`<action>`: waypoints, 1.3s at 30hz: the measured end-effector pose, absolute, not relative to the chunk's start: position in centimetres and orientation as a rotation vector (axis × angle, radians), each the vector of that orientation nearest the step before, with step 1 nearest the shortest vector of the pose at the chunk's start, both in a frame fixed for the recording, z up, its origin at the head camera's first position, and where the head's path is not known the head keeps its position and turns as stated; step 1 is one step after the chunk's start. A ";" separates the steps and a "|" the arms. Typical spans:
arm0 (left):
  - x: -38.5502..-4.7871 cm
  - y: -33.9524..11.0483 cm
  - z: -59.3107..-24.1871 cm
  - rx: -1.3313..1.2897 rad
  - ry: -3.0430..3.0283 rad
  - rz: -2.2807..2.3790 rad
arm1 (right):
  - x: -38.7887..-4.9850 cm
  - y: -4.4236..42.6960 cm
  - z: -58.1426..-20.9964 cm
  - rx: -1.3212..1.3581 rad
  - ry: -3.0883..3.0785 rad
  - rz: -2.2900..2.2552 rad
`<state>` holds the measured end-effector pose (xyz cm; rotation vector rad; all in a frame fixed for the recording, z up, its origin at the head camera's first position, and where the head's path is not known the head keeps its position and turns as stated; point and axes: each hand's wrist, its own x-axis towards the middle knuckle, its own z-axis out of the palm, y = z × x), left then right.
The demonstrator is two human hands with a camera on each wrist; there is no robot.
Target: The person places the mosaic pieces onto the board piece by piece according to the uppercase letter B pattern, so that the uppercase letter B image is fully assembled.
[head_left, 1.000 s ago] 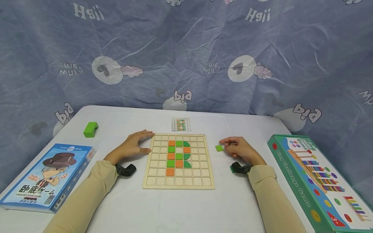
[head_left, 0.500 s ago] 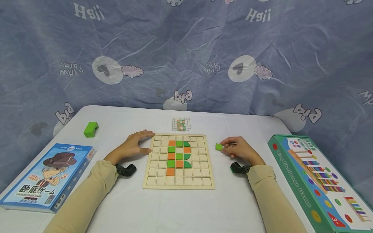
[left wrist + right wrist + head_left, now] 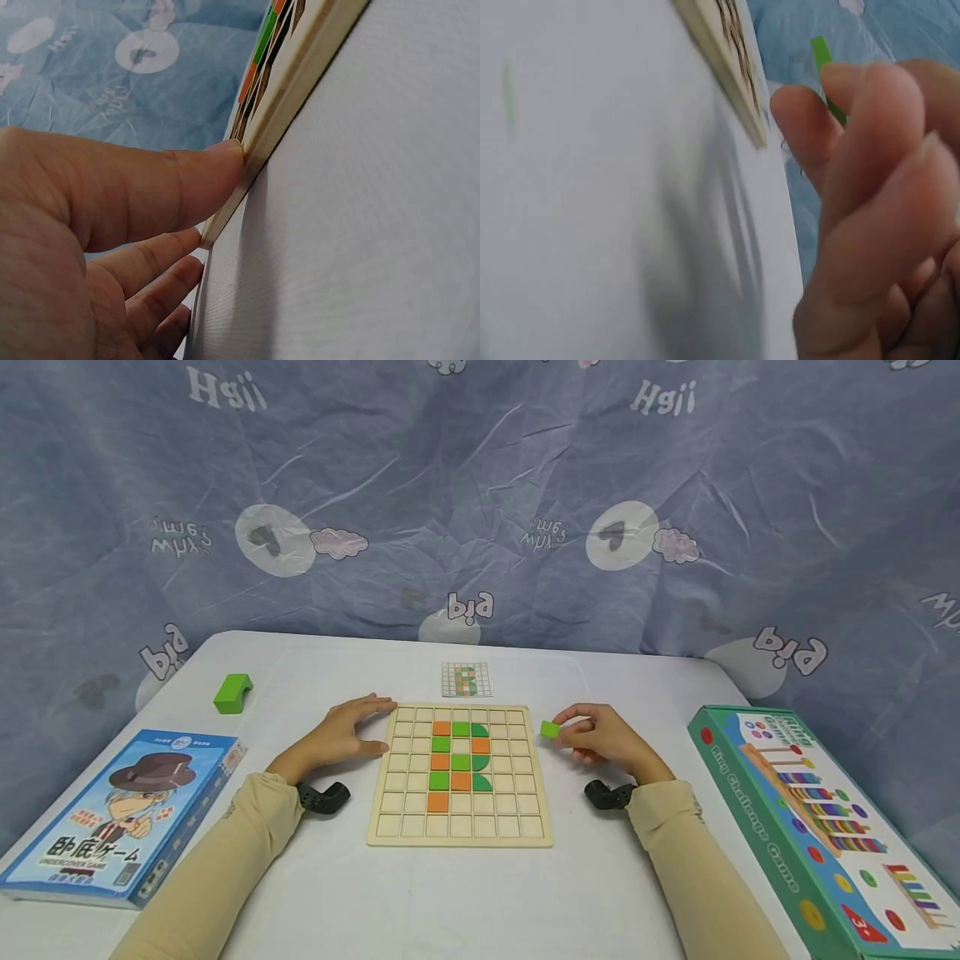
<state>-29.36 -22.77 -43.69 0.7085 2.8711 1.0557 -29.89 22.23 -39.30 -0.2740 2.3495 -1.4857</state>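
Note:
A green square tile [image 3: 550, 729] is pinched between the thumb and fingers of my right hand [image 3: 603, 737], just off the right edge of the wooden grid board [image 3: 460, 842]. In the right wrist view the tile [image 3: 821, 52] shows edge-on above the table. My left hand [image 3: 337, 737] rests at the board's left edge, fingers spread; in the left wrist view the thumb [image 3: 172, 187] touches the rim. Orange and green square tiles [image 3: 461, 762], with dark green curved pieces [image 3: 481, 783], lie in the board's middle columns.
Behind the board lies a small pattern card [image 3: 466, 680]. A green arch block [image 3: 233, 693] stands at the back left. A blue game box [image 3: 123, 818] lies on the left and a green game box [image 3: 825, 835] on the right.
My right hand has taken hold of the green tile, lifted it and carried it left toward the board. The left hand has stayed in place.

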 end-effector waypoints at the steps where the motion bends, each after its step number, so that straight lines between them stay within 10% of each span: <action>1: -29.4 -22.8 -43.7 0.705 2.870 1.056 | -29.9 21.9 -39.3 -0.274 2.330 -1.495; 39: -29.3 -22.7 -43.6 0.686 2.861 1.075 | -26.3 14.1 -39.5 -0.811 2.138 -1.100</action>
